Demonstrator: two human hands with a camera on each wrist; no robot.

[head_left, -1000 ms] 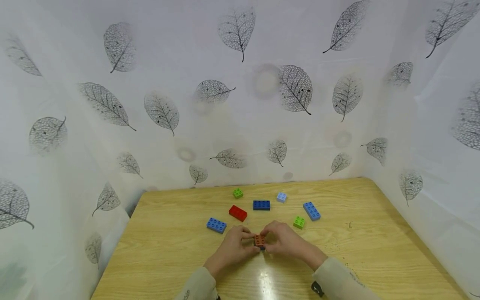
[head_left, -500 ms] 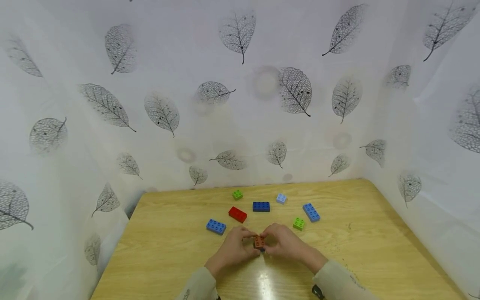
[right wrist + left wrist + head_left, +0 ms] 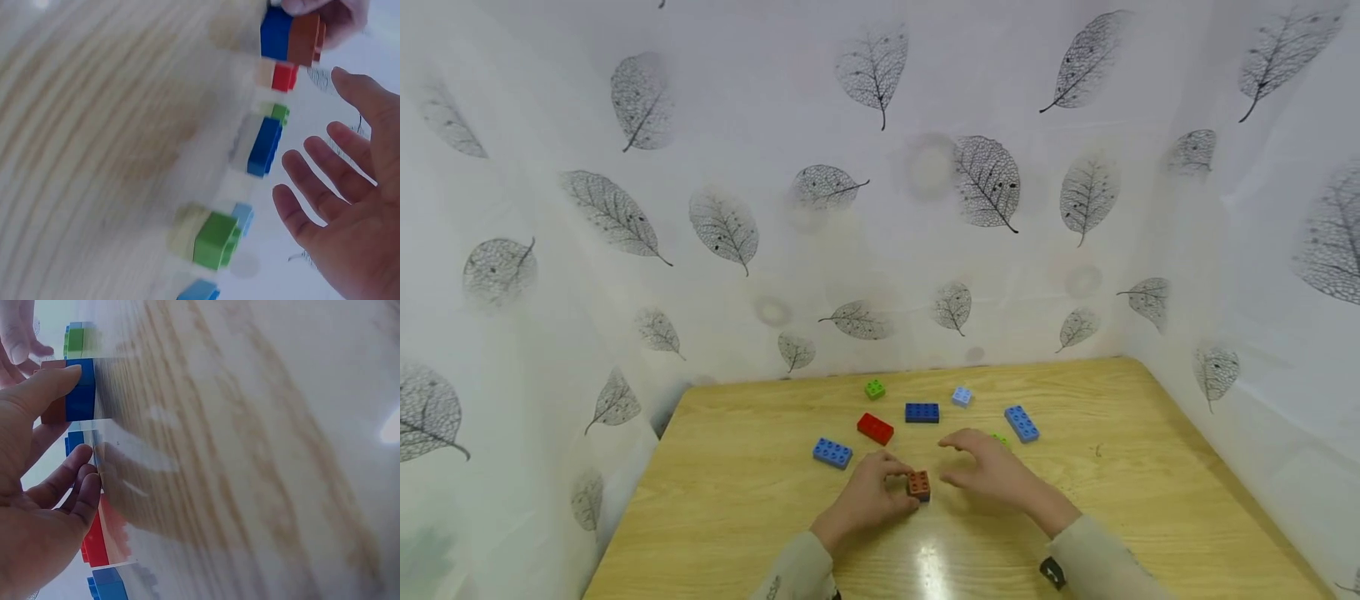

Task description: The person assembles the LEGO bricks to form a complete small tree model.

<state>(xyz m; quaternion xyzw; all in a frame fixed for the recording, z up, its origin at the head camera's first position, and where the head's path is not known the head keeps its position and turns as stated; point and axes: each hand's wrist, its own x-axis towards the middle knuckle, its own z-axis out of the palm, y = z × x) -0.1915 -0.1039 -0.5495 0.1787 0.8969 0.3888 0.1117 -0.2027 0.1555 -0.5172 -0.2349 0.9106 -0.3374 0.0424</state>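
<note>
A brown two-by-two toy brick (image 3: 919, 481) sits on top of a dark blue brick (image 3: 275, 34), both studs-up as one small stack on the table. My left hand (image 3: 872, 493) pinches this stack from the left, thumb and forefinger at its sides. In the left wrist view the thumb lies across both bricks, its tip on the blue one. My right hand (image 3: 994, 477) hovers just right of the stack, apart from it, fingers spread and holding nothing. It partly covers a green brick (image 3: 999, 438) in the head view.
Beyond the hands lie a blue brick (image 3: 832, 452), a red brick (image 3: 876, 428), a dark blue brick (image 3: 922, 413), another green brick (image 3: 875, 389), a light blue brick (image 3: 962, 397) and a blue brick (image 3: 1022, 424). A leaf-patterned curtain (image 3: 895, 250) borders the wooden table (image 3: 722, 517).
My right hand has let go of the stack and moved right, its fingers opening and now partly covering the nearer green brick. My left hand stays on the stack.
</note>
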